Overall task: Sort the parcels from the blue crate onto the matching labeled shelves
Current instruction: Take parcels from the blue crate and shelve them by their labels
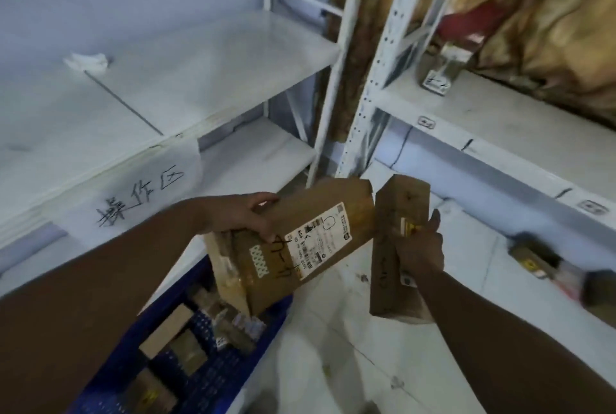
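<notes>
My left hand [245, 215] grips a wide brown cardboard parcel [333, 213] by its upper left edge; it carries a white shipping label and black handwriting. My right hand [421, 247] holds a narrower brown parcel [401, 207] upright, fingers wrapped round its right side. Both parcels hang tilted in the air between the two white shelf racks. Below the wide parcel sits the blue crate [266, 343] with several small brown parcels [166, 330] inside.
A white rack on the left [200, 56] bears a crumpled tissue [88, 61] and a handwritten paper sign [143, 193]. The right rack [500, 126] has small labels on its edge and a parcel [438, 75]. More parcels [540, 258] lie on its lower shelf.
</notes>
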The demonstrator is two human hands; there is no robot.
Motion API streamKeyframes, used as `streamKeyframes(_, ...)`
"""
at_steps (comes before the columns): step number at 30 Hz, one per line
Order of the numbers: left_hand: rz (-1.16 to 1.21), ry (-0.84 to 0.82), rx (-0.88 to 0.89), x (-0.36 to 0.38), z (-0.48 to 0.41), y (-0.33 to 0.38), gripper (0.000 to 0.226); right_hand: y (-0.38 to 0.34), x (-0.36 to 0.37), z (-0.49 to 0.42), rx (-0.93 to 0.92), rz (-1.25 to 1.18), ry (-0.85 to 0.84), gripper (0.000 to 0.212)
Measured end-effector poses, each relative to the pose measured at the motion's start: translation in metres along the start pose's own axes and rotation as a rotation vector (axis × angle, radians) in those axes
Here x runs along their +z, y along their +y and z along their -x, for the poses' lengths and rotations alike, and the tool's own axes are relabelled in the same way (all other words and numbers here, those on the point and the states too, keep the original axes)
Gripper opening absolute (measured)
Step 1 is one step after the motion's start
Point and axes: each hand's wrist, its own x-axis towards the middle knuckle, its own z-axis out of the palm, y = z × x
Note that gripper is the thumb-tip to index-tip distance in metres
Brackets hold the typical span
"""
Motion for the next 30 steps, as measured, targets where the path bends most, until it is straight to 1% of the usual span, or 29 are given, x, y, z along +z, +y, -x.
streamKeyframes(3, -0.374, 0.006, 0.042, 0.009, -0.017, 0.051, 0.100, 0.008, -0.041, -0.009, -0.054, -0.023, 0.067, 0.091)
streamKeyframes(5, -0.709, 0.017, 0.081, 0.024, -0.031, 0.089, 0.101, 0.016, -0.072, -0.019, -0.117, -0.017, 0.120, 0.087)
streamKeyframes(7, -1.077, 0.032, 0.090, 0.045, -0.043, 0.130, 0.104, 0.027, -0.101, -0.033, -0.156, 0.001, 0.151, 0.089)
streamKeyframes(9, -1.363, 0.068, 0.141, 0.069, -0.052, 0.171, 0.105, 0.039, -0.129, -0.049, -0.138, -0.015, 0.178, 0.095)
streamKeyframes(13, -1.666, 0.143, 0.317, 0.126, -0.055, 0.258, 0.092, 0.077, -0.189, -0.082, -0.071, -0.136, 0.234, 0.100)
streamKeyframes(17, -1.901, 0.228, 0.393, 0.183, -0.057, 0.347, 0.087, 0.129, -0.246, -0.101, -0.036, -0.160, 0.269, 0.099)
streamKeyframes(20, -1.965, 0.317, 0.397, 0.213, -0.065, 0.392, 0.087, 0.159, -0.279, -0.109, -0.015, -0.199, 0.323, 0.096)
streamKeyframes(22, -1.948, 0.370, 0.396, 0.229, -0.076, 0.419, 0.087, 0.175, -0.306, -0.113, -0.048, -0.251, 0.366, 0.095)
streamKeyframes(23, -1.908, 0.372, 0.383, 0.230, -0.081, 0.424, 0.088, 0.176, -0.312, -0.112, -0.074, -0.271, 0.373, 0.094)
streamKeyframes(25, -1.782, 0.312, 0.349, 0.238, -0.097, 0.444, 0.095, 0.186, -0.334, -0.111, -0.120, -0.294, 0.422, 0.093)
streamKeyframes(27, -1.586, 0.187, 0.293, 0.246, -0.113, 0.459, 0.101, 0.194, -0.353, -0.109, -0.159, -0.294, 0.494, 0.092)
streamKeyframes(30, -1.264, 0.013, 0.243, 0.256, -0.133, 0.474, 0.095, 0.200, -0.379, -0.107, -0.203, -0.330, 0.595, 0.091)
